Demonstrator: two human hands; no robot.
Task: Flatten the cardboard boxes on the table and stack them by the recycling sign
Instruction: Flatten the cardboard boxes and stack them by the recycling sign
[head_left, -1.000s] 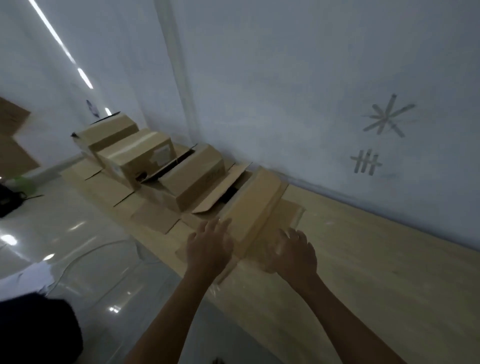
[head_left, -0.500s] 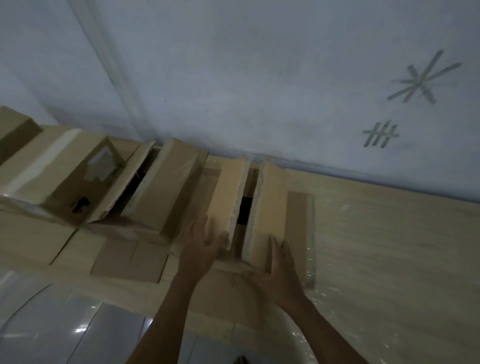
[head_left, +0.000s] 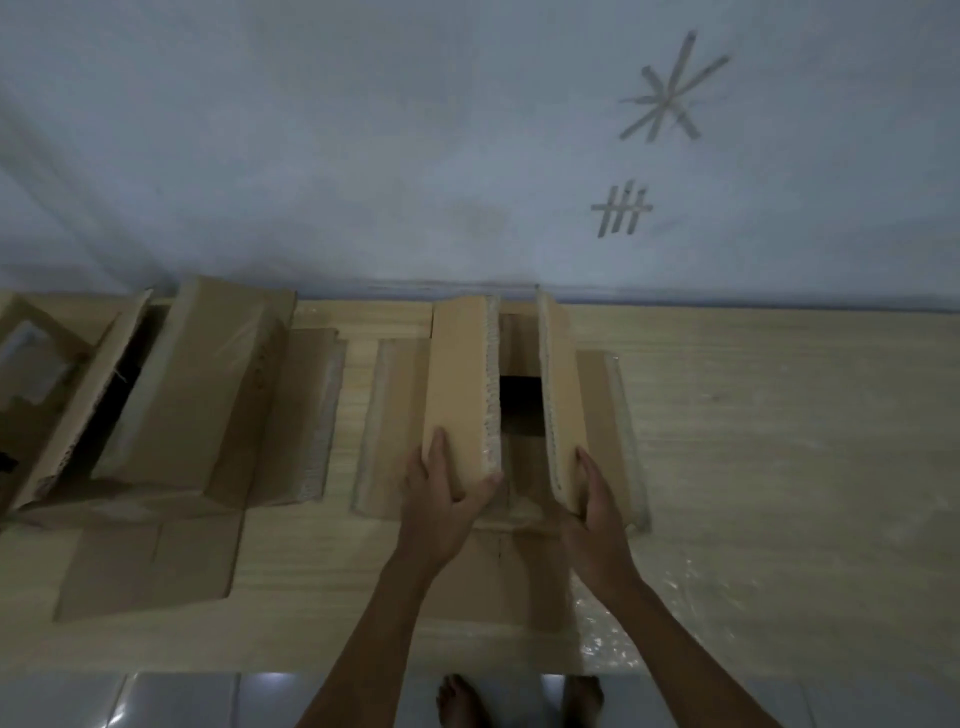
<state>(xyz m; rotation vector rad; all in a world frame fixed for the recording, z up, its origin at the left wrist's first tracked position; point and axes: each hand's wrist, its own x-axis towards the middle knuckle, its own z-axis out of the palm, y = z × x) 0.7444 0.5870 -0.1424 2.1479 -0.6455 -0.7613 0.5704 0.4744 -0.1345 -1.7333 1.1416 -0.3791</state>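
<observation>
Pale wall (head_left: 363, 130) backs a light wood surface (head_left: 779, 441); two tape marks are stuck on it, a star (head_left: 670, 91) above a tally (head_left: 621, 210). Landmark: the open box (head_left: 519, 415) standing against the wall at mid-surface. Its two long top flaps stand raised and apart, showing a dark interior between them. Left hand (head_left: 447, 499) grips the near end of the left flap (head_left: 460, 384), thumb on the flap's inner edge, fingers curled over its outer face. Right hand (head_left: 597, 499) holds the near end of the right flap (head_left: 558, 395), fingers along its outer face; thumb hidden. Side flaps lie flat on the surface either side of the box, and one lies toward the person. Left of the box, near but apart, stands a second box (head_left: 208, 395), also open. Bare feet (head_left: 462, 701) show on the tiled floor (head_left: 156, 701) below the surface edge.
</observation>
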